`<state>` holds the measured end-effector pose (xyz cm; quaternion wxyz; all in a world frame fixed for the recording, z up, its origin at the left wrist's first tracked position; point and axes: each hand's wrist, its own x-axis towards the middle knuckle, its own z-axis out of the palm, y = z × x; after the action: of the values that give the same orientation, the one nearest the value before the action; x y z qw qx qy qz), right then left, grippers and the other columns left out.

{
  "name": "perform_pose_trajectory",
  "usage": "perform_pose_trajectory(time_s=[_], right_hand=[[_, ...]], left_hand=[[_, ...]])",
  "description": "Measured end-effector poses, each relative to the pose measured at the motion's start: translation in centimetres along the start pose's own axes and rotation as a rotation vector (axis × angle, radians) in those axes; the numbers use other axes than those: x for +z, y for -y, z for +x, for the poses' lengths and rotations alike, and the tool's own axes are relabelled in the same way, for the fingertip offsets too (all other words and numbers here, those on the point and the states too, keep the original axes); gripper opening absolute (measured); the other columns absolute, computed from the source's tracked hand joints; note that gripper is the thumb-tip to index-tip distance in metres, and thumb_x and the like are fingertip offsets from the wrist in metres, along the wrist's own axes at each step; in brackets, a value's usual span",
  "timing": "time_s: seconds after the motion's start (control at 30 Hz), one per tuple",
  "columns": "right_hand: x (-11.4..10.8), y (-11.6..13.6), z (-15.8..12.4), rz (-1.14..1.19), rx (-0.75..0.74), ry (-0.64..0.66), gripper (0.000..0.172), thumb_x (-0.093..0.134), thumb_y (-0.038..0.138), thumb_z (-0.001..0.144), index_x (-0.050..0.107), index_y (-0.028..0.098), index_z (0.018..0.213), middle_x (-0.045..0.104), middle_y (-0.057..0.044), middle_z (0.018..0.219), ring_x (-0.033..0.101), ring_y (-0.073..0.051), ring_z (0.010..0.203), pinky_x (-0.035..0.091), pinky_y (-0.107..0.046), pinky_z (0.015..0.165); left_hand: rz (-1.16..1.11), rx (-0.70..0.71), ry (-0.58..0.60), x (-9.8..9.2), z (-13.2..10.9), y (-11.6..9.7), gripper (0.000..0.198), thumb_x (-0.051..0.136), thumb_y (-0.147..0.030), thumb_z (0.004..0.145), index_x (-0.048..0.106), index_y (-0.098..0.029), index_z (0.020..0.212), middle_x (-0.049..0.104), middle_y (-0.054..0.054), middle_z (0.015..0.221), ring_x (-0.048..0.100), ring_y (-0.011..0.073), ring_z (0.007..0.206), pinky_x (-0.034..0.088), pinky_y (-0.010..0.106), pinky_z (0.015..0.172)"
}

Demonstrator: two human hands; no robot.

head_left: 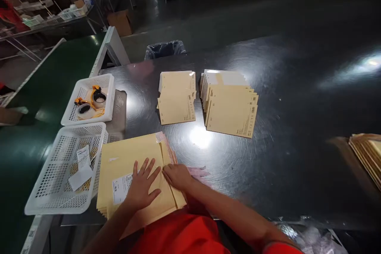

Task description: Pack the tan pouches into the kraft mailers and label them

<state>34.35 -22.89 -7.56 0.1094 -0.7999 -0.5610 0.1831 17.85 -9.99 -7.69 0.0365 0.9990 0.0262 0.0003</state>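
My left hand (143, 186) lies flat with its fingers spread on the top kraft mailing envelope (131, 154), beside its white printed label (120, 191). My right hand (177, 176) has its fingers curled together at the edge of the envelope's flap (170, 184), along the right side. More envelopes are stacked beneath, their edges showing at the lower left and upper right. Just beyond my right wrist, a thin pinkish strip (199, 171) lies on the dark table.
Small tan boxes or cards stand in a left group (177, 107) and a right group (230, 109). One white basket (67, 117) holds tape dispensers; another basket (32, 202) holds paper slips. A green conveyor (56, 71) runs at left. More envelopes (364, 154) sit far right.
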Motion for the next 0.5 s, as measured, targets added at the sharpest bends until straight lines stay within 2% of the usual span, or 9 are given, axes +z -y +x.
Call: perform_pose_trajectory(time_s=[0.13,0.2,0.27,0.33,0.37,0.43,0.5], right_hand=[[-2.6,-0.6,8.3,-0.035,0.205,-0.112,0.031,0.031,0.021,0.098,0.057,0.008,0.108,0.066,-0.015,0.096,0.062,-0.018,0.079,0.04,-0.027,0.068],[-3.0,-0.6,9.0,-0.041,0.227,-0.152,0.035,0.023,0.018,0.099,0.054,0.007,0.111,0.065,-0.016,0.099,0.062,-0.018,0.084,0.04,-0.027,0.071],[-1.8,0.0,5.9,-0.046,0.198,-0.145,0.033,0.027,0.022,0.099,0.057,0.011,0.105,0.066,-0.013,0.096,0.063,-0.019,0.082,0.04,-0.027,0.07],[0.9,0.8,0.3,-0.047,0.149,-0.093,0.024,0.04,0.027,0.096,0.06,0.016,0.092,0.068,-0.008,0.086,0.063,-0.019,0.073,0.039,-0.025,0.063],[2.4,1.1,-2.8,-0.048,0.142,-0.065,0.017,0.045,0.024,0.092,0.06,0.017,0.088,0.068,-0.007,0.082,0.063,-0.017,0.067,0.037,-0.024,0.059],[5.1,1.4,-8.0,-0.031,0.145,-0.07,0.014,0.046,0.022,0.092,0.058,0.019,0.088,0.069,-0.005,0.083,0.064,-0.017,0.065,0.033,-0.023,0.054],[6.9,1.2,-11.0,0.011,0.201,-0.084,0.014,0.042,0.025,0.094,0.055,0.02,0.092,0.069,-0.004,0.082,0.065,-0.018,0.065,0.03,-0.024,0.052]], left_hand=[[0.013,0.016,0.008,0.2,-0.1,0.2,0.072,0.05,-0.051,0.088,0.022,-0.028,0.151,0.019,0.009,0.159,0.015,0.0351,0.145,-0.01,0.061,0.112],[0.014,0.01,0.003,0.3,-0.2,0.3,0.072,0.05,-0.051,0.088,0.022,-0.028,0.151,0.02,0.009,0.159,0.015,0.0342,0.145,-0.01,0.06,0.112],[0.007,-0.016,-0.004,0.4,0.0,0.2,0.072,0.051,-0.052,0.087,0.023,-0.03,0.15,0.02,0.008,0.159,0.016,0.0334,0.145,-0.009,0.06,0.113],[-0.014,-0.048,-0.009,0.4,0.4,0.0,0.072,0.053,-0.053,0.086,0.026,-0.031,0.149,0.021,0.007,0.159,0.018,0.0336,0.145,-0.007,0.06,0.114],[-0.03,-0.056,-0.007,0.3,0.6,-0.2,0.071,0.054,-0.053,0.086,0.028,-0.032,0.148,0.022,0.007,0.158,0.019,0.034,0.144,-0.005,0.061,0.114],[-0.083,-0.042,-0.011,-0.2,0.7,-0.4,0.064,0.053,-0.051,0.087,0.034,-0.032,0.145,0.028,0.007,0.157,0.023,0.0336,0.143,0.001,0.062,0.114],[-0.137,-0.098,-0.078,-0.9,-0.1,-0.3,0.051,0.047,-0.043,0.093,0.041,-0.028,0.141,0.031,0.008,0.155,0.025,0.0302,0.143,0.009,0.058,0.116]])
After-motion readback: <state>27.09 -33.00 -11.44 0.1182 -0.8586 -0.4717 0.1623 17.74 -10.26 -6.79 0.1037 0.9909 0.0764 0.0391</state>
